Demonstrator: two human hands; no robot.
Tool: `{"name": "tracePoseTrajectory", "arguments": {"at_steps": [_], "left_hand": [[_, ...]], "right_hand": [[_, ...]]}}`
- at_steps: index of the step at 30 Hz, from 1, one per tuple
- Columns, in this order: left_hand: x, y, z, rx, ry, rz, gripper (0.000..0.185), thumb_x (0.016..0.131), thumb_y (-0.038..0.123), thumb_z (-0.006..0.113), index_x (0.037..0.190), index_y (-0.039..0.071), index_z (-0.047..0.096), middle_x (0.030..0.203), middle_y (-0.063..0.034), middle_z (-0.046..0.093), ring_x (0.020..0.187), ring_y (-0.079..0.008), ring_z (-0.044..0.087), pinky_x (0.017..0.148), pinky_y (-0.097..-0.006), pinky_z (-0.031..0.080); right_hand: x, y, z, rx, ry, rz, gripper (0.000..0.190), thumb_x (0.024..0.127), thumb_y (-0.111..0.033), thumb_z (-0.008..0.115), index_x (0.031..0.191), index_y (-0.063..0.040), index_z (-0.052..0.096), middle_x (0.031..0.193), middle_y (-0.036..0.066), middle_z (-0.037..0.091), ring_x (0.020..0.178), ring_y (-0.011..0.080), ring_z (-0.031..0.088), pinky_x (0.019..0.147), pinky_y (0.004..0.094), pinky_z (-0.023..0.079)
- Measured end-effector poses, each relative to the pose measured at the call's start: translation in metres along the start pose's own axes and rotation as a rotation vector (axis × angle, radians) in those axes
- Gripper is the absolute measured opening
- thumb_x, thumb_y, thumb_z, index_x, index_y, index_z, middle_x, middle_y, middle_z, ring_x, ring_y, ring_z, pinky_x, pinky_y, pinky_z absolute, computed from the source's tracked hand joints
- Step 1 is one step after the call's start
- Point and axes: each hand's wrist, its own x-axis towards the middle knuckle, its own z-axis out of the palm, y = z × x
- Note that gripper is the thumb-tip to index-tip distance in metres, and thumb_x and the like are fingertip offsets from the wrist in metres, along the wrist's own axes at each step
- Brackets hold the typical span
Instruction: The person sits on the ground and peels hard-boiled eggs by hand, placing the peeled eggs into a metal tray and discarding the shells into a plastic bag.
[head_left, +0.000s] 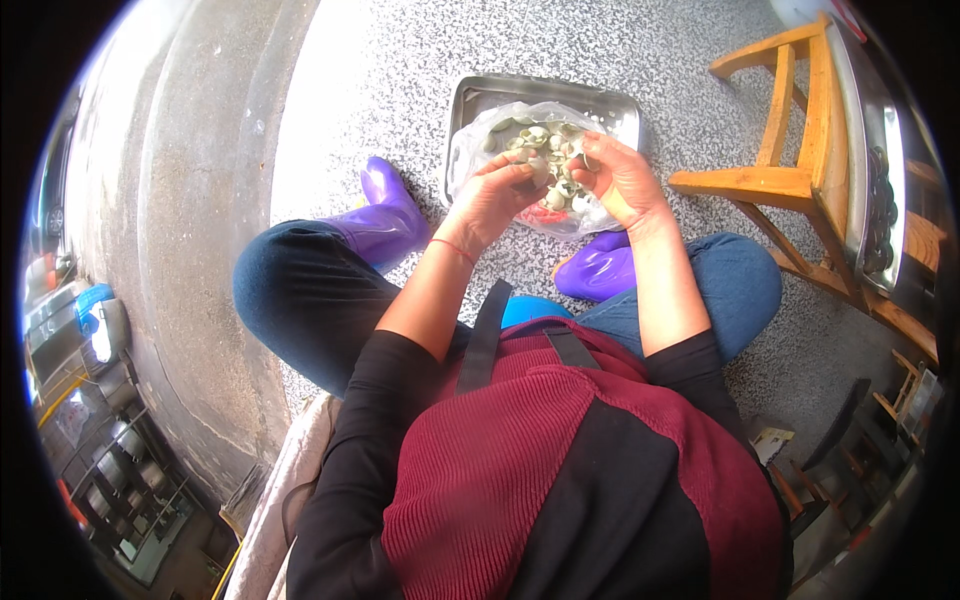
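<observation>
My left hand (496, 193) pinches a pale shell (538, 171) between thumb and fingers. Close by on the right, my right hand (616, 176) is raised with thumb and fingers bent together; a thin pale piece, perhaps a shell half, shows at its fingertips. Both hands are over a clear plastic bag (471, 146) spread open with many greenish-white clam shells (535, 136) on it. Under the bag lies a rectangular metal tray (541, 82) on the speckled floor. Something red (541, 214) shows through the bag near its front edge.
Purple rubber boots (386, 225) (600, 268) stand either side, near the tray's front. A wooden chair (814, 180) is at the right, beside a metal tray of dark round things (881, 210). Part of a blue seat (534, 309) shows below me. A concrete step (202, 187) runs along the left.
</observation>
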Motion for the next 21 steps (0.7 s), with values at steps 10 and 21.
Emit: {"name": "tracePoseTrajectory", "arguments": {"at_steps": [10, 21], "left_hand": [[0.001, -0.001, -0.003, -0.055, 0.067, -0.011, 0.022, 0.087, 0.006, 0.065, 0.109, 0.003, 0.060, 0.105, -0.0103, 0.064, 0.101, -0.0243, 0.062, 0.094, -0.0407, 0.050], [-0.003, 0.000, 0.010, 0.074, 0.035, -0.009, 0.027, 0.093, 0.010, 0.061, 0.118, 0.000, 0.057, 0.110, -0.0117, 0.065, 0.099, -0.0202, 0.066, 0.091, -0.0358, 0.055]], "right_hand": [[0.012, 0.030, -0.001, -1.197, 0.057, -0.364, 0.060, 0.078, -0.020, 0.077, 0.132, -0.009, 0.055, 0.122, 0.015, 0.058, 0.115, 0.0243, 0.056, 0.094, 0.0368, 0.048], [0.002, 0.023, 0.010, -1.000, -0.082, -0.182, 0.032, 0.078, -0.010, 0.072, 0.108, -0.001, 0.064, 0.101, 0.011, 0.063, 0.092, 0.0194, 0.065, 0.079, 0.0323, 0.053]]}}
